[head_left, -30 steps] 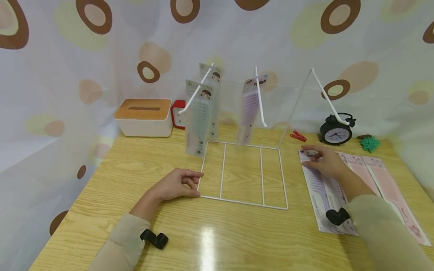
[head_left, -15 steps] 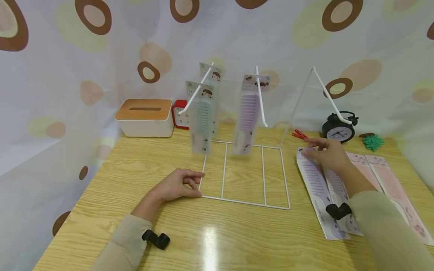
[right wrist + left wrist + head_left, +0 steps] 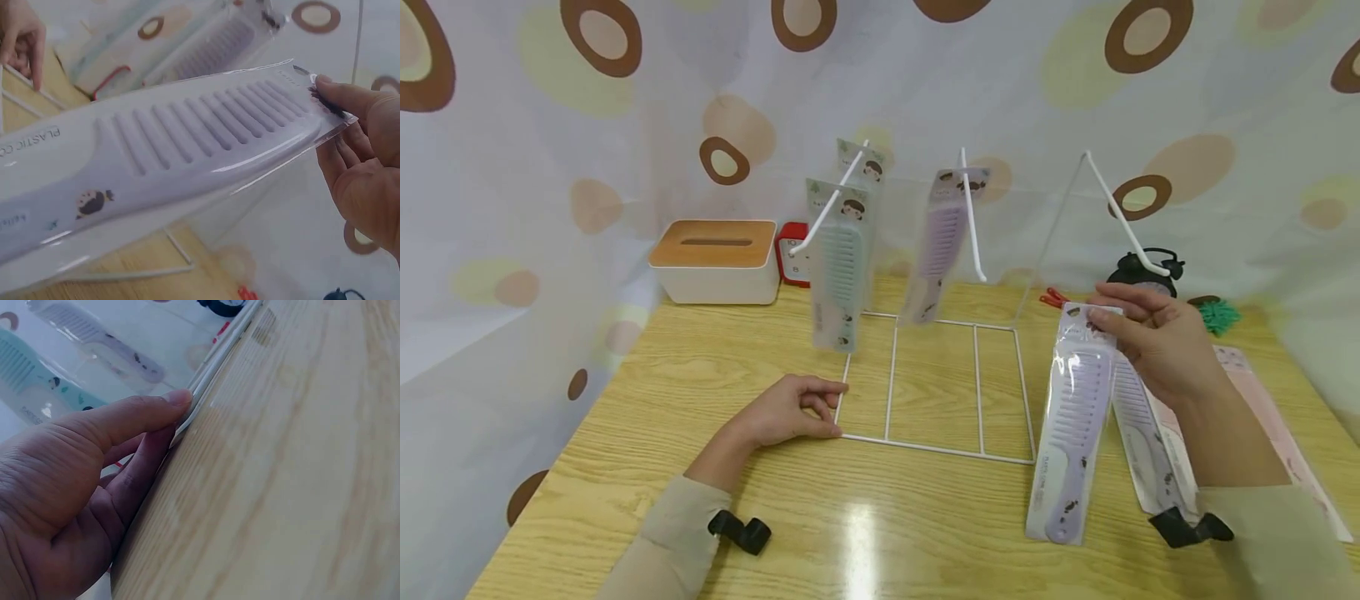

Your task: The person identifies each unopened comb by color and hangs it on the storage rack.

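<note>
- A wire rack (image 3: 934, 447) is standing mid-table (image 3: 940, 533).
- Two packaged combs (image 3: 838, 271) are hanging from its left prong (image 3: 830, 200), one behind the other; a single comb (image 3: 938, 250) is hanging from the middle prong (image 3: 972, 217).
- Behind left, a tissue box (image 3: 718, 282) is sitting beside a square clock (image 3: 794, 268).
- Other packs (image 3: 1146, 433) are lying right of the rack; an alarm clock (image 3: 1133, 267) is standing behind them.

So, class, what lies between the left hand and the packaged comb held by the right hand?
In the head view, the white rack's wire base lies between them, with wooden tabletop showing through it.
</note>
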Motion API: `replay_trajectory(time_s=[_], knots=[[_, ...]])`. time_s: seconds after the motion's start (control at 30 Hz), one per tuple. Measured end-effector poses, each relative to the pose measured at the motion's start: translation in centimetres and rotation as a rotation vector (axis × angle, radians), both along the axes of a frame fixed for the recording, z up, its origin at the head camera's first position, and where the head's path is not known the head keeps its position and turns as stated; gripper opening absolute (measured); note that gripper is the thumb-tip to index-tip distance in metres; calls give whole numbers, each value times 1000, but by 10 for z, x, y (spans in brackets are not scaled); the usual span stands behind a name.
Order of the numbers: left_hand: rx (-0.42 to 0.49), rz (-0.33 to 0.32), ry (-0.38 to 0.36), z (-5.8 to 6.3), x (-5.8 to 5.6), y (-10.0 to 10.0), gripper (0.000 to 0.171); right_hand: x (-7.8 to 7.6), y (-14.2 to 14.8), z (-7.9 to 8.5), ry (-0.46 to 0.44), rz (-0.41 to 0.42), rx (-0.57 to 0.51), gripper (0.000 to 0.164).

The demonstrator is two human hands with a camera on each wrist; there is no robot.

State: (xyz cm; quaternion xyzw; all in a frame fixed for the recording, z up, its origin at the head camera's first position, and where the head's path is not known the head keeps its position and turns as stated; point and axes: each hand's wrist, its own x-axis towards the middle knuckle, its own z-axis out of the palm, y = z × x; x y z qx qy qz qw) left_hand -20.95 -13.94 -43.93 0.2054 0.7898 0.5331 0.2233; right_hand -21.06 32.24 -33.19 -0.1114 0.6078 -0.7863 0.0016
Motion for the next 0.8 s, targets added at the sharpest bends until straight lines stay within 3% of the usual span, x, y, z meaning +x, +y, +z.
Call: replay_trajectory(time_s=[0.17,0.37,0.47,0.6,0.8], knots=[[3,11,-2,2,0,-2,66,24,-39,15,217,168,-258,37],[4,2,2,4,0,-2,66,42,-88,41,342,317,-386,33],[4,6,9,4,-1,-2,66,47,-111,59,344,248,-363,29],[7,10,11,2,-1,-2,66,49,-134,79,278,101,-265,25],[1,10,0,-1,-1,0,65,48,-150,85,282,-24,-158,23]])
